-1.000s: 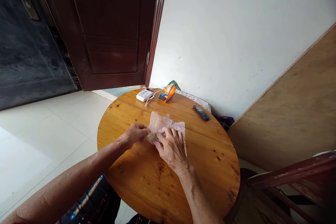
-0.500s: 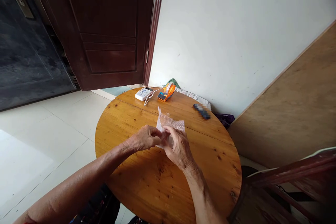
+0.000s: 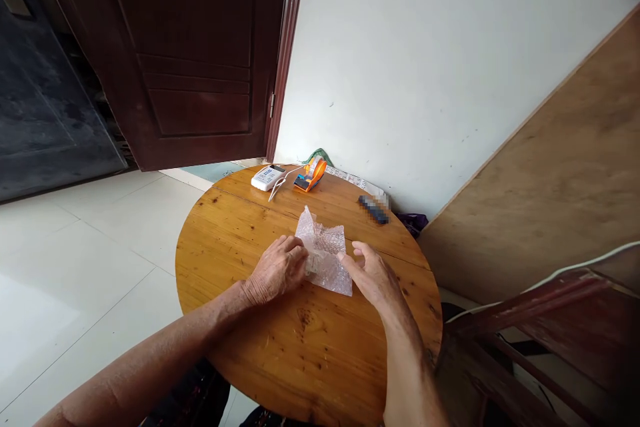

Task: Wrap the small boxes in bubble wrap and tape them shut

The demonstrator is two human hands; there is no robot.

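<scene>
A sheet of clear bubble wrap (image 3: pixel 333 273) lies partly unfolded on the round wooden table (image 3: pixel 225 240), its far corner sticking up. Something small and pale, too unclear to name, shows in the wrap near its left side. My left hand (image 3: pixel 280 267) has its fingers curled over the wrap's left edge and grips it there; the fingertips are partly hidden. On the other side, my right hand (image 3: pixel 374 275) is open, thumb and fingers apart. Its thumb tip is at the wrap's right edge, and whether it touches I cannot tell.
Toward the table's far edge are an orange tape dispenser (image 3: pixel 311 175), a white box-shaped device (image 3: pixel 267 177) with a white cable, and a dark, partly blurred long object (image 3: pixel 373 209). A white wall (image 3: pixel 390 67) rises behind, with a dark red door (image 3: pixel 195 60) at left.
My right hand has let go of the bubble wrap and moved right. The wrap has spread out toward me and to the right. My left hand now lies more over its left edge.
</scene>
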